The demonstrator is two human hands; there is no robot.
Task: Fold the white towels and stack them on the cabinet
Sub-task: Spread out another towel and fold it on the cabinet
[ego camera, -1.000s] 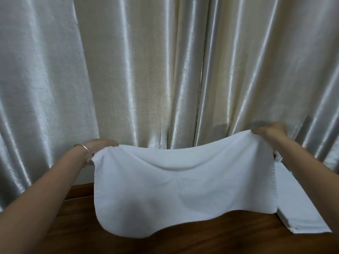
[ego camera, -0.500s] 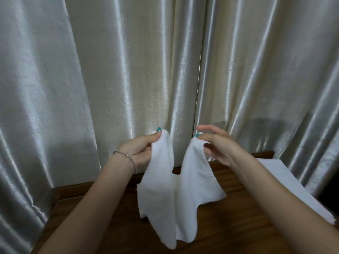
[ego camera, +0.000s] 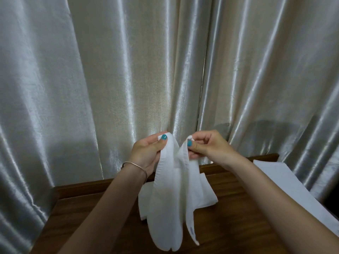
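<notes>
The bare wooden cabinet top (ego camera: pixel 238 217) lies open between the towel (ego camera: pixel 174 198) hanging from my hands and the folded stack (ego camera: pixel 286 182) at my right. Curtains (ego camera: pixel 128 79) close off the back and left.

The towel (ego camera: pixel 170 202) is matt white cloth with a ribbed hem, the cabinet (ego camera: pixel 238 226) is smooth brown wood with a low sheen, the curtain (ego camera: pixel 110 79) is glossy satin-like fabric, and the bracelet (ego camera: pixel 135 166) is thin shiny metal.

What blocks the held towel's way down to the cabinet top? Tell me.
Nothing visible does. The left hand and right hand pinch the towel by its top corners, and it hangs above bare wood of the cabinet. The folded white stack lies off to the right.
</notes>
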